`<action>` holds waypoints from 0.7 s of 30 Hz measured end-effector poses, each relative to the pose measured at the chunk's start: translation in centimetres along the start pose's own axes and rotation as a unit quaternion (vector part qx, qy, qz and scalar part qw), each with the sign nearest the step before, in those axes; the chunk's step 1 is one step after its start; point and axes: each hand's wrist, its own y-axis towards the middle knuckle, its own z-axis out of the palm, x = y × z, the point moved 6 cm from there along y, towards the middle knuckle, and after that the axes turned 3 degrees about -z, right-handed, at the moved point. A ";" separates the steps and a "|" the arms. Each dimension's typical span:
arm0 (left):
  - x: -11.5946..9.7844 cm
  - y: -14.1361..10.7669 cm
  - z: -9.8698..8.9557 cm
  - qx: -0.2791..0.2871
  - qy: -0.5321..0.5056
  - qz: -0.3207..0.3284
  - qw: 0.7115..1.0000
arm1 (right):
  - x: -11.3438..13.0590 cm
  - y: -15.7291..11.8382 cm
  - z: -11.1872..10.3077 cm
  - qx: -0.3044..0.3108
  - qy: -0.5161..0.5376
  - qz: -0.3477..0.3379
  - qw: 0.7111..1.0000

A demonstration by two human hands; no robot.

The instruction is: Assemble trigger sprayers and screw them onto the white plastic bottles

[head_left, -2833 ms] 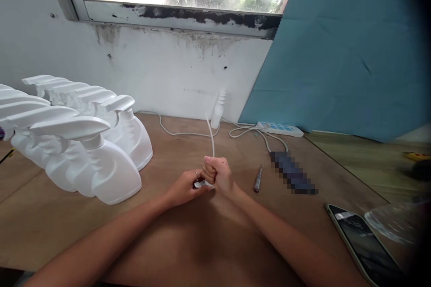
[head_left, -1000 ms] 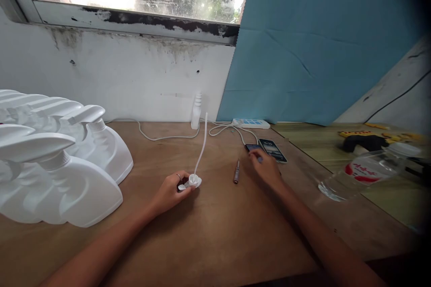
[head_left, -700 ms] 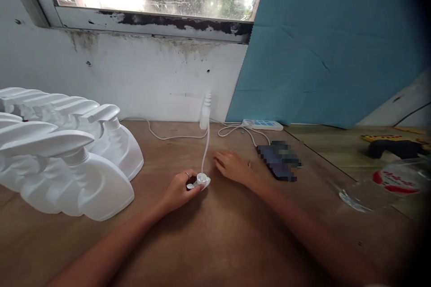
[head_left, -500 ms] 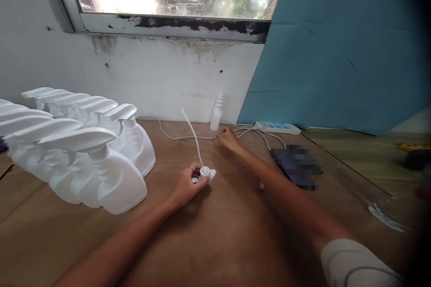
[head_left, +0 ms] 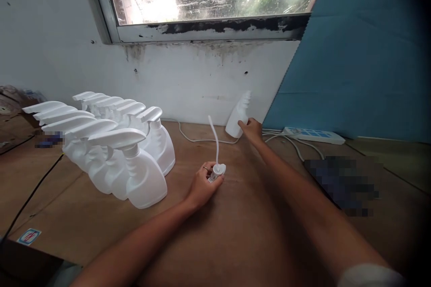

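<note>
My left hand (head_left: 203, 185) is closed around a white spray head (head_left: 217, 170), whose thin white tube points up and slightly left. Near the wall, my right hand (head_left: 251, 129) pinches the right side of a white bottle (head_left: 235, 121) with a ribbed neck and no spray head on it. The bottle leans a little to the right. Two rows of white bottles with spray heads (head_left: 146, 181) stand to the left of my left hand.
On the brown table (head_left: 229, 242), a white cable (head_left: 191, 138) runs along the wall. A power strip (head_left: 313, 135) and a blurred dark object (head_left: 340, 184) lie at the right. A black cable (head_left: 33, 193) crosses the left side.
The view has shifted left. My right hand has reached the lone bottle and now grips it; the bottle has turned and tilted. My left hand still holds the spray head.
</note>
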 end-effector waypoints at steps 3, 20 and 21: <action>-0.2 0.1 -0.3 -0.025 0.002 0.010 1.000 | 0.2 -5.1 -2.4 0.027 0.047 -0.074 0.996; -1.6 -0.7 -0.7 -0.040 -0.029 -0.007 0.999 | -1.0 -20.5 -7.9 0.093 0.044 -0.228 0.968; -1.9 -0.9 -0.8 -0.042 -0.030 -0.007 0.999 | -0.9 -20.5 -7.9 0.096 0.045 -0.229 0.968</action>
